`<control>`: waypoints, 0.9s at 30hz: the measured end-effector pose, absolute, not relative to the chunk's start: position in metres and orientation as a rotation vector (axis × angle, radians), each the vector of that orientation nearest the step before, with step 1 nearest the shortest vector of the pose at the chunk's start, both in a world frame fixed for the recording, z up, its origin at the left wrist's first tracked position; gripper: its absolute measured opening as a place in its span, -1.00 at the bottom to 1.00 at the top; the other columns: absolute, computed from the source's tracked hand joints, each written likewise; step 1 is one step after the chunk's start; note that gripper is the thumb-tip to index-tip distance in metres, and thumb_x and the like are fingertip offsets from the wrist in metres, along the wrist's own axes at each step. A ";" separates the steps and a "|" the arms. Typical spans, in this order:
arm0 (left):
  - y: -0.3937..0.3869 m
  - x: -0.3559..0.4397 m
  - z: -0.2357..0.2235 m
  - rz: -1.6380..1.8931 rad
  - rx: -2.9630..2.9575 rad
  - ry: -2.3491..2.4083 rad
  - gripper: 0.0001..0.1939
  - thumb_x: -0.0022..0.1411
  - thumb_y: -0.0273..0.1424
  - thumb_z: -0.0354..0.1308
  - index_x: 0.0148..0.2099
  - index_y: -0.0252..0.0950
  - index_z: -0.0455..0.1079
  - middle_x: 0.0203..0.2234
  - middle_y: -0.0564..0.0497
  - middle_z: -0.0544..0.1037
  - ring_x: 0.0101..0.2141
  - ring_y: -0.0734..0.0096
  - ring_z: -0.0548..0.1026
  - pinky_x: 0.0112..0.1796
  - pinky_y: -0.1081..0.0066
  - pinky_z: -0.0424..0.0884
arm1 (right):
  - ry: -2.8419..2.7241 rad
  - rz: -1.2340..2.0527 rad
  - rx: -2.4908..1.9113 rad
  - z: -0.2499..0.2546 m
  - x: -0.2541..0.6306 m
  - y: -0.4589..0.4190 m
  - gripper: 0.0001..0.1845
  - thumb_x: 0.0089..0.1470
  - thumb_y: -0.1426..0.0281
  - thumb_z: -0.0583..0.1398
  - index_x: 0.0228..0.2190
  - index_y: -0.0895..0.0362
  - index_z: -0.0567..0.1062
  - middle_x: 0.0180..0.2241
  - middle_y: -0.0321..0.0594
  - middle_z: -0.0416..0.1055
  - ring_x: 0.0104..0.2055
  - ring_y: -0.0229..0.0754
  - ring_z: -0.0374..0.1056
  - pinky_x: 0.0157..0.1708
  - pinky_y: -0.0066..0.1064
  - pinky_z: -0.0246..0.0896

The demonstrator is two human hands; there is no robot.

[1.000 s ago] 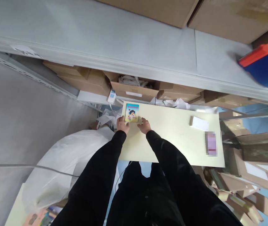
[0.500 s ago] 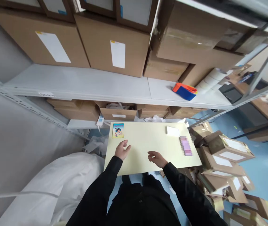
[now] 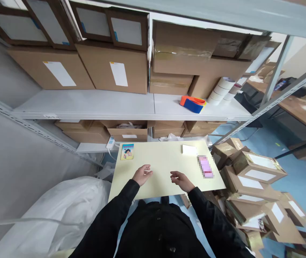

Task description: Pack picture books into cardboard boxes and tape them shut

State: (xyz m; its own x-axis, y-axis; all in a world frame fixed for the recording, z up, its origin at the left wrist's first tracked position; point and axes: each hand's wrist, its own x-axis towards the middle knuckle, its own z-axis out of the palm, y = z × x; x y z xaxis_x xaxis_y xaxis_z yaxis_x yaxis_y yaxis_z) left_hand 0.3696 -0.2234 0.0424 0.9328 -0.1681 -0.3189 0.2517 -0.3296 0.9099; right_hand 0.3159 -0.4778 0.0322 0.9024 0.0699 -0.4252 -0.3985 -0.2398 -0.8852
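Observation:
My left hand (image 3: 142,175) hovers over the pale yellow table (image 3: 163,157) with nothing in it, thumb and fingers apart. Across from it, my right hand (image 3: 182,181) is also free of any object, its fingers loosely curled and spread. A small booklet (image 3: 127,152) with a blue and yellow picture cover lies at the table's far left corner, nearest to my left hand. Near the far right edge is a small white box (image 3: 189,150). A pink and purple oblong thing (image 3: 205,167), blurred by pixels, lies to the right of my right hand.
Behind the table stands a grey metal shelf (image 3: 96,104) with large cardboard boxes (image 3: 118,68). It also bears an orange and blue band (image 3: 193,104) and white tape rolls (image 3: 221,90). Cardboard cartons (image 3: 260,168) pile up at right; a white sack (image 3: 61,211) bulges at left.
The view has shifted, showing more of the upper shelf. My hands are slightly farther apart, both still above the table and holding nothing. The things on the table have not visibly moved.

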 end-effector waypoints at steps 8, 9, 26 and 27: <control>-0.284 0.375 0.040 -0.579 1.964 -0.045 -0.45 -0.10 -0.25 0.27 -0.04 -0.39 0.39 -0.15 -0.27 0.52 -0.35 0.28 0.54 -0.26 0.28 0.45 | 0.205 0.432 -1.719 0.027 0.328 -0.535 -0.53 -0.14 0.23 0.27 -0.15 0.15 0.45 -0.30 -0.18 0.42 -0.40 -0.25 0.36 -0.30 -0.29 0.28; -0.292 0.377 0.041 -0.586 1.966 -0.059 -0.45 -0.09 -0.25 0.27 -0.03 -0.39 0.39 -0.15 -0.27 0.51 -0.35 0.27 0.54 -0.26 0.27 0.45 | 0.192 0.429 -1.727 0.027 0.332 -0.543 -0.53 -0.13 0.23 0.26 -0.14 0.16 0.45 -0.29 -0.17 0.43 -0.39 -0.25 0.36 -0.30 -0.29 0.28; -0.515 0.583 0.193 -0.102 1.577 -0.056 -0.27 0.19 -0.16 0.12 0.29 -0.38 0.01 0.27 -0.25 0.09 0.18 0.23 0.24 0.09 0.32 0.23 | 0.128 -0.329 -1.781 0.207 0.639 -0.698 -0.40 0.06 0.12 0.14 0.05 0.22 0.30 0.18 0.04 0.19 0.18 -0.05 0.17 0.10 -0.12 0.15; -0.520 0.588 0.195 -0.116 1.540 -0.032 -0.25 0.20 -0.13 0.10 0.31 -0.35 -0.03 0.28 -0.22 0.06 0.20 0.24 0.20 0.09 0.32 0.23 | 0.098 -0.312 -1.779 0.207 0.650 -0.698 -0.40 0.08 0.10 0.11 0.05 0.22 0.29 0.17 0.03 0.20 0.19 -0.04 0.16 0.11 -0.10 0.13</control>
State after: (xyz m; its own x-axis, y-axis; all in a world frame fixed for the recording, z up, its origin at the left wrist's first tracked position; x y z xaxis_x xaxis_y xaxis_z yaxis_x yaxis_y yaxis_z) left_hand 0.5882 -0.5199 0.1953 0.9941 -0.0951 -0.0522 0.0550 0.0264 0.9981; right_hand 0.6504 -0.6978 0.2067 0.9595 -0.2336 0.1573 0.1022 -0.2318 -0.9674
